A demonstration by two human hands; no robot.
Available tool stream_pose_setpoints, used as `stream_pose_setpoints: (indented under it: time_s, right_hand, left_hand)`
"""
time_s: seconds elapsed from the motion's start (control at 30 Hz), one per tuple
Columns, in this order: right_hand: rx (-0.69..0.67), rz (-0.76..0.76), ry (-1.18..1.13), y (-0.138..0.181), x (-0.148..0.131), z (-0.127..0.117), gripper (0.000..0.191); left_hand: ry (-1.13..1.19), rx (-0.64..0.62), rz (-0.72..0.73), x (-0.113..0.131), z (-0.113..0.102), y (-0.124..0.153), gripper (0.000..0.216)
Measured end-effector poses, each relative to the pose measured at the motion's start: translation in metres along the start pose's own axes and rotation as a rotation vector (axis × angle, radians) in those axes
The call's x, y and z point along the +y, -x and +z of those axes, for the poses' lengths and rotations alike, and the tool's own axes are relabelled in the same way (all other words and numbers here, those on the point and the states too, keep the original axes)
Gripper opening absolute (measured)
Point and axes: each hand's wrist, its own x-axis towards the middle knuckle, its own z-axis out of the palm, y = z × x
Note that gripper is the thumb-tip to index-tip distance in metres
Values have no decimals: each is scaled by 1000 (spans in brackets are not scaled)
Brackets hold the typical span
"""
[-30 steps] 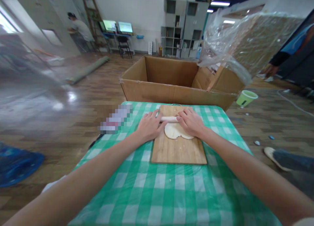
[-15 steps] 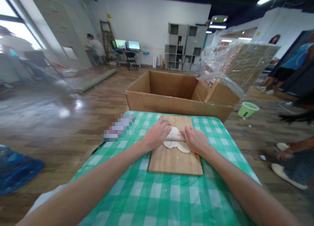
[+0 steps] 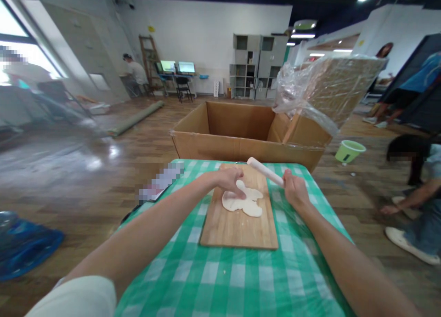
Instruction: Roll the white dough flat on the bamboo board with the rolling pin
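Observation:
A flat, lumpy sheet of pale dough [image 3: 244,203] lies on a wooden cutting board [image 3: 237,225] set on a green checked tablecloth [image 3: 220,271]. My left hand [image 3: 230,179] reaches over the board with its fingertips pinched on the dough's far left edge. To the right of the board, my right hand [image 3: 293,188] is closed round one end of a white rolling pin [image 3: 265,171]. The pin is lifted off the dough and points up and to the left.
A large open cardboard box [image 3: 241,133] stands just behind the table, with a plastic-wrapped bundle [image 3: 327,87] leaning over its right side. A green bucket [image 3: 349,150] sits on the wooden floor. A crouching person [image 3: 413,188] is at the right. A blurred object [image 3: 160,183] lies at the table's left edge.
Both hands were pressing the rolling pin across the dough. Now my right hand alone has lifted the pin off to the right, and my left hand has moved onto the dough.

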Motion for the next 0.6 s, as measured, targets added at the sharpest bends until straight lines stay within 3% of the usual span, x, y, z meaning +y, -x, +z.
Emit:
stream_pose_setpoints:
  time_s: [0.13, 0.27, 0.37, 0.5, 0.6]
  right_hand:
    - [-38, -9, 52, 0, 2, 2, 78]
    - [-70, -25, 114, 1, 2, 4, 79]
    - [-80, -34, 149, 2, 1, 4, 81]
    - [-93, -54, 189, 3, -2, 3, 82]
    - [-107, -70, 244, 6, -10, 0, 80]
  left_hand:
    - [33, -100, -86, -1, -3, 1, 61]
    - [75, -115, -46, -7, -6, 18, 40]
    - [140, -31, -84, -11, -3, 38, 28]
    - [154, 149, -286, -17, 11, 63, 34]
    - [127, 240, -332, -24, 23, 78, 33]
